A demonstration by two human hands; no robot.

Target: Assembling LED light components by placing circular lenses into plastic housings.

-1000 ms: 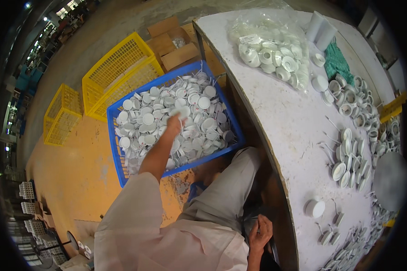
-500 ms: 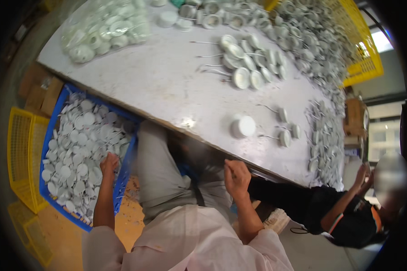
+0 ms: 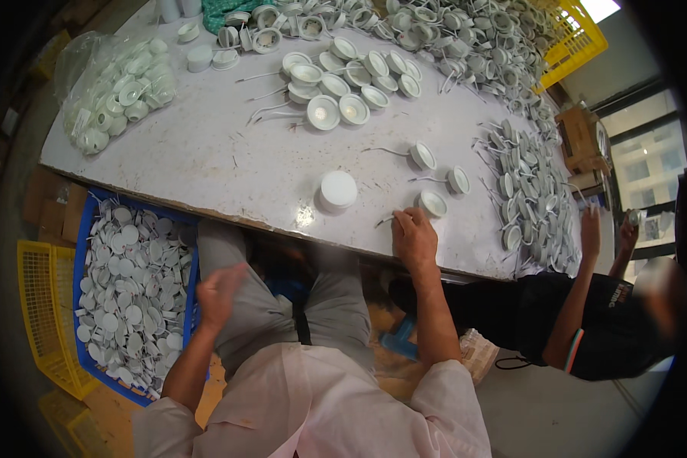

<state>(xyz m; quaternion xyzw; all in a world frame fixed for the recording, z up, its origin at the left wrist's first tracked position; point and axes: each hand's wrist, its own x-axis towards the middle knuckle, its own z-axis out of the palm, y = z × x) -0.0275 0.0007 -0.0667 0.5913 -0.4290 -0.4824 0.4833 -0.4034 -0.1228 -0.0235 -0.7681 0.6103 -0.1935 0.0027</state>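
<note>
The nearest of three loose round white fittings (image 3: 433, 203) sits on the counter (image 3: 229, 153), just beyond your right hand (image 3: 417, 237) at 1 o'clock from it. Your fingertips lie at its short lead (image 3: 385, 221), whose end pokes out at 9 o'clock. That right grip is bunched together, but you cannot tell from here whether it pinches the lead or only touches it. Half a second ago this hand hung at the counter's edge; now it is over the top, so you have contact with a piece there. The other two loose fittings lie near, between 12 and 1 o'clock.

Your left hand (image 3: 220, 294) has come out of the blue crate (image 3: 114, 385) and now hovers, blurred, over your left thigh; whether its grip carries anything cannot be told. Both hands are thus clear of the crate, which stands at 9 o'clock, full of white discs.

Farther out from your right hand, a white round cap (image 3: 337, 189) is at 10 o'clock, a cluster of fittings (image 3: 343, 88) at 11, a grey-white heap (image 3: 538, 191) at 2, and a co-worker in black (image 3: 588, 328) at 4.
</note>
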